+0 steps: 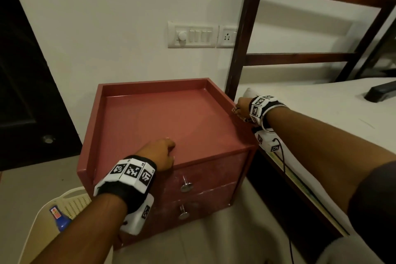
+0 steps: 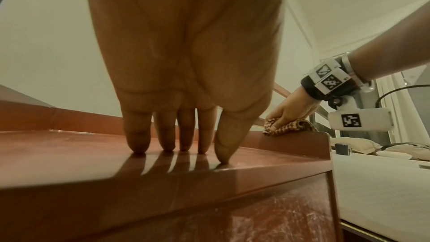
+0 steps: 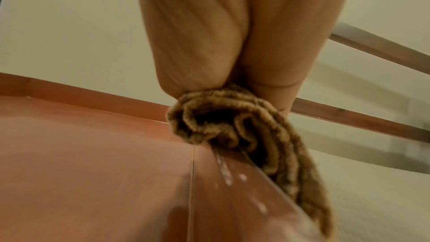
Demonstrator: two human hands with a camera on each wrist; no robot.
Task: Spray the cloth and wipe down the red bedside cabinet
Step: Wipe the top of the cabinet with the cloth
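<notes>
Two bare hands are working at the red wooden bedside cabinet (image 1: 162, 120), which is standing on the floor between a dark doorway and the dark-framed bed with a white mattress (image 1: 321, 118). Its raised rim is running along the sides and back, and two drawers with round metal knobs (image 1: 186, 185) are facing forward. Left hand (image 1: 158, 155) is resting near the front edge, straight fingers (image 2: 137, 135) together and their tips pressing on the glossy top. Right hand (image 1: 243, 106) is gripping the bunched brown checked cloth (image 3: 235, 122) against the right rim, where pale droplets, possibly spray, are showing. Low left, a blue spray bottle (image 1: 60, 218) is lying in a cream plastic basket (image 1: 70, 199).
</notes>
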